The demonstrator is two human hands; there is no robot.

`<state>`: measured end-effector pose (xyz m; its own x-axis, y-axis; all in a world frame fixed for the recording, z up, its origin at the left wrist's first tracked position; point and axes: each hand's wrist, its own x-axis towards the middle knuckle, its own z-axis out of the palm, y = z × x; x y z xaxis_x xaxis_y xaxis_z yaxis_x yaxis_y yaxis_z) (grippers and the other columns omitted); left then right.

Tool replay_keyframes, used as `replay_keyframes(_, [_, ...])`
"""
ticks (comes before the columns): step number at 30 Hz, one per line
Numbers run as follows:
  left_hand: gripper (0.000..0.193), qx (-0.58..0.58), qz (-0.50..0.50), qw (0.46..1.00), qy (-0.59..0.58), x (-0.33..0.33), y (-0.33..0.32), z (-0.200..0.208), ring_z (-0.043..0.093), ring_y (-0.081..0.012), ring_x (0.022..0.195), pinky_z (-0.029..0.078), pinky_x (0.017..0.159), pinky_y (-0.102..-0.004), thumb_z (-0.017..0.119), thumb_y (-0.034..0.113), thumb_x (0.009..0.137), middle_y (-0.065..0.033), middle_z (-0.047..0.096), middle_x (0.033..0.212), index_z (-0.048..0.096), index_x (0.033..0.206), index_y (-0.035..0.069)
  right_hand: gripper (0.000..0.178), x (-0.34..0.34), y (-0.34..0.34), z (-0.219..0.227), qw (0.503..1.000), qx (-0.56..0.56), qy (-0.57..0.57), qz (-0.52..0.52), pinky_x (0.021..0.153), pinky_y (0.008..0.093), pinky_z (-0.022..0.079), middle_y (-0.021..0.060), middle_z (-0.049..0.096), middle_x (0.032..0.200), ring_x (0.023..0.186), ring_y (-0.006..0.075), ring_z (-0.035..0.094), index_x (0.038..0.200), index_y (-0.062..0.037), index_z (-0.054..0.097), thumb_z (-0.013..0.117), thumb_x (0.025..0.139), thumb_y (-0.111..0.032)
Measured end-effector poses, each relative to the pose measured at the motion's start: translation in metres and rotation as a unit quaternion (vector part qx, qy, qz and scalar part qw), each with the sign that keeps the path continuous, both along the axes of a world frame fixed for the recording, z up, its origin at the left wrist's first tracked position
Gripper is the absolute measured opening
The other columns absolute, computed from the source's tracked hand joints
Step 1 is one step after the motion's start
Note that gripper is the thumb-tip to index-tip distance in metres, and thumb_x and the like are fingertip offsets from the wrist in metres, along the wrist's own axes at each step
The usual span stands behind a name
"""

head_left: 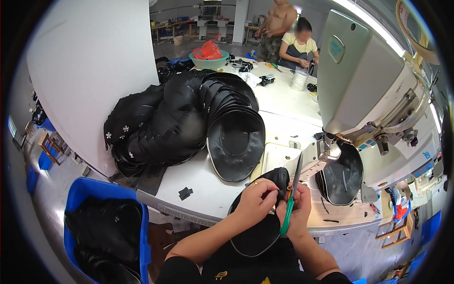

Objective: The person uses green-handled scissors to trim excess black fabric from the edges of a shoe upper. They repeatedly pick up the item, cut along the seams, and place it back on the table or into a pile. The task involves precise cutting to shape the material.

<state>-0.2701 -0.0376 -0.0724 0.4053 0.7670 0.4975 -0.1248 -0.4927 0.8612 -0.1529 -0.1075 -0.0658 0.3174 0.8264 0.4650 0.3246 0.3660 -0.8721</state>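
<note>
My right hand [300,208] is closed around green-handled scissors [287,217], whose blades point up and away from me. Close beside it, my left hand [257,201] is pinched at the edge of a black leather-like piece [255,234] with a pale rim. That piece hangs over the table's front edge toward my lap, and its upper end curls up behind my hands. My fingers hide the exact spot they grip. Just beyond stands a sewing machine [347,71], its needle area [328,146] near the scissor tips.
Overlapping black pieces [236,144] form a large pile on the left of the table [189,203]. More lie right of the needle [343,175] and in a blue bin [145,227] at lower left. A green basin [208,61] sits far back. Two people [300,47] are beyond the table.
</note>
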Motion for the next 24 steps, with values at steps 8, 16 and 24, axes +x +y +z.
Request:
replay_keyframes(8, [0.020,-0.001,-0.067,0.998,-0.003,-0.015,-0.007,0.008,0.060,-0.0172,0.081,0.050,0.067,-0.0279,0.062,0.005,0.086,-0.0074,0.059,0.092,0.061,0.105,0.001,0.049,0.005,-0.007,-0.002,0.989,-0.052,0.137,-0.012,0.063,0.0195,0.046,0.0044,0.055,0.088,0.077,0.0069,0.054,0.118,-0.0045,0.042,0.054,0.074,0.013])
replay_keyframes(16, [0.020,0.231,0.001,0.972,0.045,-0.016,0.003,0.013,0.059,-0.0240,0.081,0.049,0.067,-0.0313,0.069,-0.002,0.073,-0.0088,0.058,0.091,0.063,0.092,0.002,0.051,0.000,-0.017,0.003,0.998,-0.027,0.059,0.002,0.062,0.0191,0.044,0.0031,0.053,0.084,0.073,0.0059,0.051,0.118,-0.0052,0.042,0.054,0.073,0.014])
replay_keyframes(24, [0.008,0.079,-0.099,0.986,0.107,-0.003,0.008,0.007,0.061,-0.0226,0.079,0.049,0.069,-0.0295,0.066,0.000,0.078,-0.0091,0.060,0.088,0.065,0.086,0.001,0.055,0.034,-0.033,0.012,0.969,-0.211,0.128,0.022,0.058,0.0198,0.042,0.0006,0.053,0.080,0.068,0.0058,0.050,0.125,-0.0059,0.044,0.062,0.075,0.009])
